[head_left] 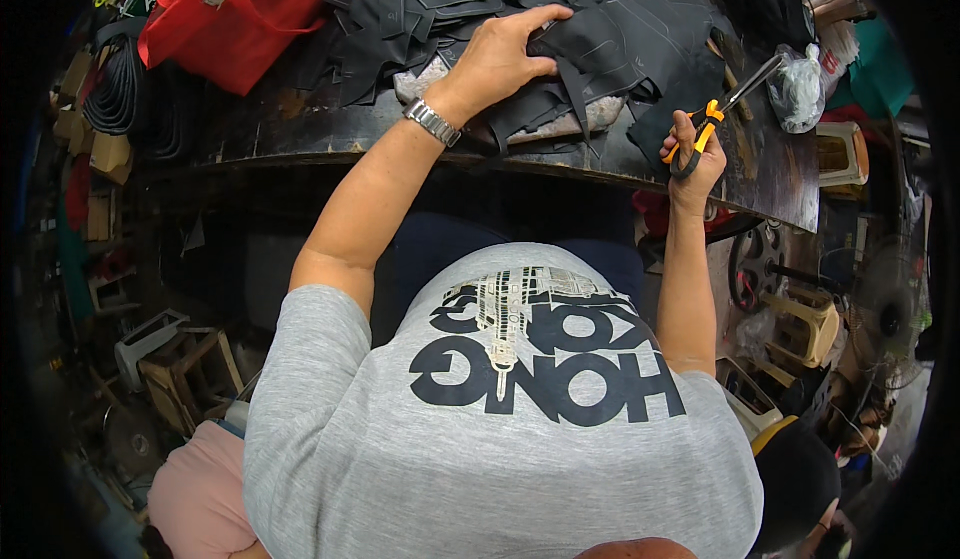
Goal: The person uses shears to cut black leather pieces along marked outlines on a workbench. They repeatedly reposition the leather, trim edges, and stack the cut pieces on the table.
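My left hand, with a metal watch on its wrist, reaches over a pile of black sheet pieces on the dark table. Its thumb and fingers are spread apart at the edge of a black piece; I see no firm grip. My right hand is closed round the yellow-and-black handles of a pair of scissors, near the table's right front edge. The scissors' metal blades point up and to the right, away from the black pieces. A whitish, worn slab shows partly under the pieces.
On the left of the table lie a red bag and a black roll. A clear plastic bag is beyond the scissor tips. Stools stand at the right. Another person in pink is at lower left.
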Demonstrator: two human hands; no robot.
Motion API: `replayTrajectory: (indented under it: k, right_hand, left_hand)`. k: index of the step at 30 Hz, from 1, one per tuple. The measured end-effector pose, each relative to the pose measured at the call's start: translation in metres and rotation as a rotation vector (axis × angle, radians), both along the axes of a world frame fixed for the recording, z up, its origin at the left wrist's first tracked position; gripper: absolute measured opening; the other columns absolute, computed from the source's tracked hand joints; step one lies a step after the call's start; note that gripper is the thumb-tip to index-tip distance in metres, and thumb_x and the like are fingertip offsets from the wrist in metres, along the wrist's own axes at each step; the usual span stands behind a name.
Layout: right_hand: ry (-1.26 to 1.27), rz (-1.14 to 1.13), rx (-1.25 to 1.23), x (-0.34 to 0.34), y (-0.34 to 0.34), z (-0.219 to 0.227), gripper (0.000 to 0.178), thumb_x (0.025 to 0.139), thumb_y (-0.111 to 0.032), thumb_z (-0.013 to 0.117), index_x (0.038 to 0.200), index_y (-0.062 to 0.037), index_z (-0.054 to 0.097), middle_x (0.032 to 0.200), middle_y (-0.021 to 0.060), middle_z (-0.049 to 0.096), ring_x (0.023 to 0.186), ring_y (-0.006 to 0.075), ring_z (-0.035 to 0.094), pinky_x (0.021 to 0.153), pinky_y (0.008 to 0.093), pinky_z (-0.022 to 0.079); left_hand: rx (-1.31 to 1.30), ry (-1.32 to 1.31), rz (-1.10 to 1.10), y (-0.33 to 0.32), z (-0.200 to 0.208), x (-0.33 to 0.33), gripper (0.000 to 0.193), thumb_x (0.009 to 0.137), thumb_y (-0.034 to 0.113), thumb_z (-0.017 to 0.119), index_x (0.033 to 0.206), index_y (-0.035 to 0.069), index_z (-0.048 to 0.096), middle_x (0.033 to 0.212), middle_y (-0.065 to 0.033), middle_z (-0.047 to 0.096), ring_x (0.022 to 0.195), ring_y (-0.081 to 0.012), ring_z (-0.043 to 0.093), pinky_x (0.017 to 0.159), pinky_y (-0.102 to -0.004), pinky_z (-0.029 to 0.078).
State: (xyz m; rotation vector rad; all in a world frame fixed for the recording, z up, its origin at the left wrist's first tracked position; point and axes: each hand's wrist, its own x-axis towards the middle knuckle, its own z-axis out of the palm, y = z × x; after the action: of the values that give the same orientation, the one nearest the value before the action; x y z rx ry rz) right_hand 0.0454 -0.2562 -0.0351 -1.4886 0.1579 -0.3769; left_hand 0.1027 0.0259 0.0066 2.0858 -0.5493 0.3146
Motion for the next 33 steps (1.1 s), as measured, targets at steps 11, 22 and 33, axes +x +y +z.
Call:
replayTrajectory:
  k: [11, 22, 33]
  right_hand:
    - [0.026, 0.009, -0.02, 0.0, -0.003, -0.001, 0.027, 0.085, -0.024, 0.083, 0.091, -0.0032, 0.067, 0.067, 0.0, 0.061, 0.055, 0.0067, 0.059, 0.051, 0.0198, 0.049]
    - [0.015, -0.001, -0.01, 0.0, -0.002, -0.002, 0.027, 0.084, -0.023, 0.084, 0.09, -0.003, 0.068, 0.069, -0.0007, 0.062, 0.056, 0.0059, 0.059, 0.051, 0.0196, 0.048]
    - [0.011, 0.011, 0.027, -0.001, -0.001, -0.001, 0.025, 0.084, -0.021, 0.084, 0.09, -0.0033, 0.067, 0.07, -0.0022, 0.06, 0.057, 0.0055, 0.058, 0.051, 0.0194, 0.048]
  left_hand:
    - [-0.301, 0.343, -0.245, -0.012, -0.016, -0.024, 0.046, 0.08, 0.006, 0.075, 0.125, 0.009, 0.069, 0.125, -0.0095, 0.069, 0.114, -0.0191, 0.064, 0.1, -0.03, 0.048]
    - [-0.344, 0.681, -0.501, -0.002, 0.0, -0.014, 0.046, 0.079, 0.002, 0.072, 0.125, 0.006, 0.07, 0.119, -0.0071, 0.07, 0.107, -0.0157, 0.064, 0.1, -0.0261, 0.046]
    - [-0.173, 0.604, -0.553, -0.004, 0.004, -0.036, 0.047, 0.082, 0.004, 0.073, 0.128, 0.004, 0.067, 0.125, -0.0089, 0.069, 0.118, -0.0182, 0.062, 0.109, -0.0318, 0.041]
